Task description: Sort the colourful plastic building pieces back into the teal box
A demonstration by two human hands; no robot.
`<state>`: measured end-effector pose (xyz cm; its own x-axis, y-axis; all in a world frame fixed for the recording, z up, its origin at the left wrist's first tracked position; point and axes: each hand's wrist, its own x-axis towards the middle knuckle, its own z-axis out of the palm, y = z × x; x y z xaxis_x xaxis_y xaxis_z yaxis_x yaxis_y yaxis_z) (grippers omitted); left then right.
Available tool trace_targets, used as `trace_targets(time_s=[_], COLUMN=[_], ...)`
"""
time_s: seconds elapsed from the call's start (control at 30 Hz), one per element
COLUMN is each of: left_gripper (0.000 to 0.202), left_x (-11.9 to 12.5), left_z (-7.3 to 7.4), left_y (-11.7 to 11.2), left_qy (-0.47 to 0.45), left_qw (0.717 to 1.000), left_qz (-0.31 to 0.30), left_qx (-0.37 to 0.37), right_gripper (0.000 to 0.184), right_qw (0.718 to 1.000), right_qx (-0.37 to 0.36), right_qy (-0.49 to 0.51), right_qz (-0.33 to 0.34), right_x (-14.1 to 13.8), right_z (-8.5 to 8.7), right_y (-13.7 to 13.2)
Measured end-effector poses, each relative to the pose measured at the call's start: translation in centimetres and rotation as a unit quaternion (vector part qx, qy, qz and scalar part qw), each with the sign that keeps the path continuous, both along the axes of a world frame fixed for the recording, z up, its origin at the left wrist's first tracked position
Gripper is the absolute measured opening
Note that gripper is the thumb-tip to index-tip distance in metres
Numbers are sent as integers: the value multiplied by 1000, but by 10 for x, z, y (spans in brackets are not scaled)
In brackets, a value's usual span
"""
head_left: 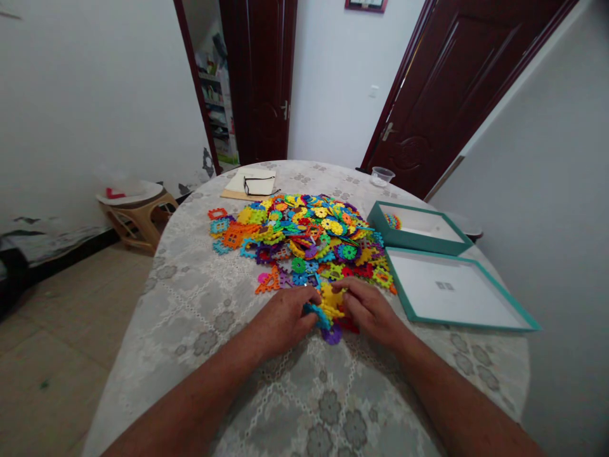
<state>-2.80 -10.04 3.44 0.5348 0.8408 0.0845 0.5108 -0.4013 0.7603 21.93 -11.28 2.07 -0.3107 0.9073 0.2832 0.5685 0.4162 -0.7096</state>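
Note:
Close to the near edge of a heap of colourful plastic interlocking pieces (304, 228), my two hands work side by side. My left hand (288, 317) is closed, thumb and fingers on a blue toothed interlocking piece (321, 316). Opposite it, my right hand (368, 308) has its fingers bent around the right side of a yellow toothed interlocking piece (330, 298). The yellow and blue pieces touch, but I cannot tell whether they are joined. A purple round piece (332, 334) lies just below them, and a red piece (349, 325) is partly hidden under my right hand.
To the right lie a green-rimmed open box (419, 246) with a multicoloured ball (392, 221) inside, and its lid (457, 325). Glasses (259, 185) rest on a notebook (233, 190) at the back left. A clear plastic cup (382, 176) stands near the far edge.

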Motion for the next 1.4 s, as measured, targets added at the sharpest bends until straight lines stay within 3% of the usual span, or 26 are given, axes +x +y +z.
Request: trace_targets(time_s=[0.1, 0.17, 0.33, 0.43, 0.67, 0.83, 0.97, 1.23, 1.4], left_gripper=[22, 22, 29, 44, 42, 31, 29, 24, 21], left_x=[-1, -1, -1, -1, -1, 0, 1, 2, 8], left_z=[-2, -3, -6, -10, -14, -12, -12, -10, -8], left_y=[0, 1, 1, 2, 3, 2, 1, 1, -1], left_qy=[5, 6, 7, 1, 29, 35, 42, 31, 2], left_qw=[1000, 1000, 1000, 1000, 999, 999, 999, 999, 1000], left_qz=[-2, 3, 9, 3, 13, 7, 14, 16, 30], left_qx=[0, -1, 2, 11, 15, 12, 14, 14, 3], right_gripper=[34, 37, 54, 51, 32, 46, 52, 19, 18], right_qw=[995, 992, 987, 982, 985, 983, 987, 996, 1000], right_qx=[82, 98, 57, 43, 75, 53, 50, -3, -8], right_qy=[-43, -67, -148, -180, -143, -176, -154, -13, -10], right_qz=[-44, -45, 16, 26, -56, -3, -9, -92, -21], right_x=[9, 14, 11, 6, 12, 9, 4, 7, -5], right_z=[-4, -5, -9, -13, -12, -13, -14, -5, 8], right_y=[11, 15, 11, 10, 15, 10, 8, 11, -1])
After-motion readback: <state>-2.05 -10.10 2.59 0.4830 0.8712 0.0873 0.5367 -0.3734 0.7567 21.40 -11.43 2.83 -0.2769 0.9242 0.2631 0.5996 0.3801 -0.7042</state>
